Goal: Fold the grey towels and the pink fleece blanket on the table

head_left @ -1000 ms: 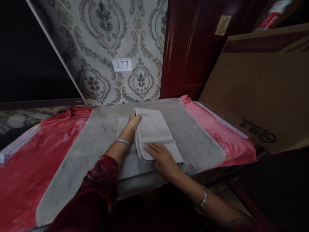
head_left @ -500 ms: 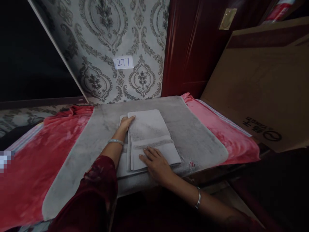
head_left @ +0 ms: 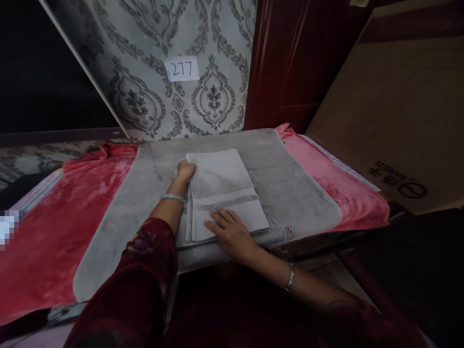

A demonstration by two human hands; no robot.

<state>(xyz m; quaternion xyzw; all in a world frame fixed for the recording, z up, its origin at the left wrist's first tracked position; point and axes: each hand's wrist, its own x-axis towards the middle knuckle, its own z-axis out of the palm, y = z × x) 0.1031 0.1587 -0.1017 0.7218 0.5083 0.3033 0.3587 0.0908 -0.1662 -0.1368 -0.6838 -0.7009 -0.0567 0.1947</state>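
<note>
A flat, folded white cloth [head_left: 222, 176] with a grey band across its lower part lies in layers on a grey mat. My left hand [head_left: 186, 170] is closed on its upper left edge; its fingertips are partly hidden there. On the lower part, just below the band, my right hand [head_left: 232, 233] rests palm down with its fingers stretched out. Layers of the cloth show along its left side. Beneath it, the grey mat [head_left: 297, 188] has a small red flower mark near its front edge.
Red plush fabric [head_left: 72, 232] spreads to the left, pink plush fabric [head_left: 333, 179] to the right. A large cardboard box [head_left: 406, 111] stands at the right. Behind are a patterned wall with a paper label [head_left: 182, 68] reading 277 and a dark screen [head_left: 47, 72].
The view has tilted down. My left hand has drawn the layers at the cloth's left edge closer together, and its fingers are now curled at the corner. My right hand stays flat on the cloth.
</note>
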